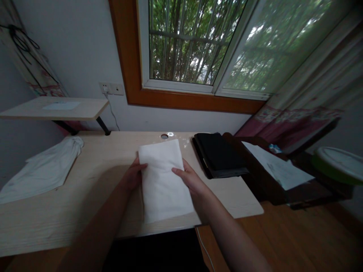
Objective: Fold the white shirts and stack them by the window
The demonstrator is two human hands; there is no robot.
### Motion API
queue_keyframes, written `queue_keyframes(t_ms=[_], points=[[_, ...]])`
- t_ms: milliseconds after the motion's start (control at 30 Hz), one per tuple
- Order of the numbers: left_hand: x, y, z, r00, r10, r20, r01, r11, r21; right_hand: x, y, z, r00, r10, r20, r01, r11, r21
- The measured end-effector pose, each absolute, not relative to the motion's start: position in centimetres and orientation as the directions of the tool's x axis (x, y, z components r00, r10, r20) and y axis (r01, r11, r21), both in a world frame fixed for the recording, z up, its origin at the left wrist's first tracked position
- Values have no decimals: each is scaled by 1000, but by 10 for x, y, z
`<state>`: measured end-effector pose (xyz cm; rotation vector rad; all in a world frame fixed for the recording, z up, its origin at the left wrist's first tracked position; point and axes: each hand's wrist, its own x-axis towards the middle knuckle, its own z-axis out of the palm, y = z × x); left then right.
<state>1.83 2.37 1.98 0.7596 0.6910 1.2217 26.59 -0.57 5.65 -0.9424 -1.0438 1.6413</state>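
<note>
A white cloth [164,185], folded into a flat rectangle, is held up over the front middle of the desk [96,204]. My left hand [134,174] grips its left edge, thumb on the near face and the other fingers behind it. Gripping the right edge is my right hand [189,177], its thumb likewise laid on the front. The cloth hides most of the fingers of both hands. Whether its lower edge touches the desk I cannot tell.
Crumpled white fabric [45,166] lies at the desk's left. Behind it stands a raised shelf [28,107] with a paper sheet. Black folders [218,155] lie at the back right. Beyond the right edge, dark furniture holds papers [279,166] and a green tub [334,166].
</note>
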Motion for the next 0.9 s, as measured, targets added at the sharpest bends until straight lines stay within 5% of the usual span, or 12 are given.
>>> queue_keyframes(t_ms=[367,567,900], points=[[18,31,18,294,956,21,-561,154,814,375,38,176,-131,988,-86,214,-56,-975],[16,37,7,307,951,37,-562,149,814,427,82,207,-49,992,-119,208,-107,-972],[16,34,10,319,947,23,-537,161,828,488,112,167,34,954,-297,264,-296,-918]])
